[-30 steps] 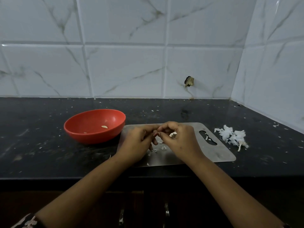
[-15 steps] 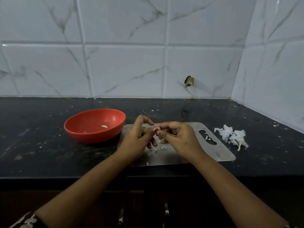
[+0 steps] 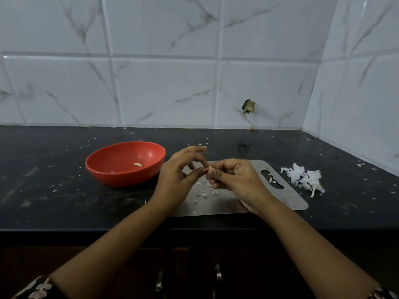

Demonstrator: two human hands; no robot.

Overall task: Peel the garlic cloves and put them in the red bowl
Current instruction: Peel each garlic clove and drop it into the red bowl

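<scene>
Black speckled counter (image 3: 54,201) under white marble-veined wall tiles (image 3: 164,91)

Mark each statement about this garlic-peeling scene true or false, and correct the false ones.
1. The red bowl sits left of the steel board. True.
2. The bowl holds no garlic. False: one peeled clove lies inside.
3. Both hands meet at a garlic clove above the board. True.
4. The pile of peels lies inside the bowl. False: it lies on the counter, right of the board.
5. A knife lies on the board. False: only peel scraps.
</scene>
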